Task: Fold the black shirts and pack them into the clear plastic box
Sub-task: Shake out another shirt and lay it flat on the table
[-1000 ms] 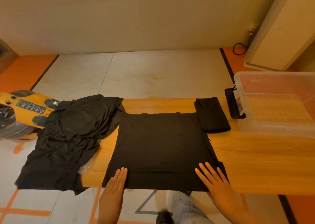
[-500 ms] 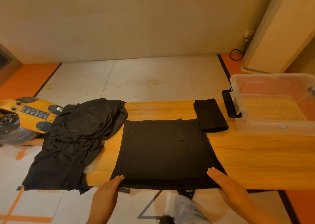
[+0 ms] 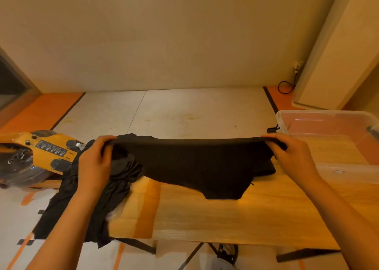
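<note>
Up above the wooden surface (image 3: 235, 214), both hands pinch a black shirt (image 3: 196, 163) by its top edge, the left hand (image 3: 95, 163) at one corner, the right hand (image 3: 291, 157) at the other. More shirts (image 3: 82, 198) lie heaped at left; the box (image 3: 336, 144) stands at right.

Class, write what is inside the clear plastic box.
No shirt shows inside the clear plastic box, only its bare floor. The right hand, gripping the black shirt, covers its near left corner.
</note>
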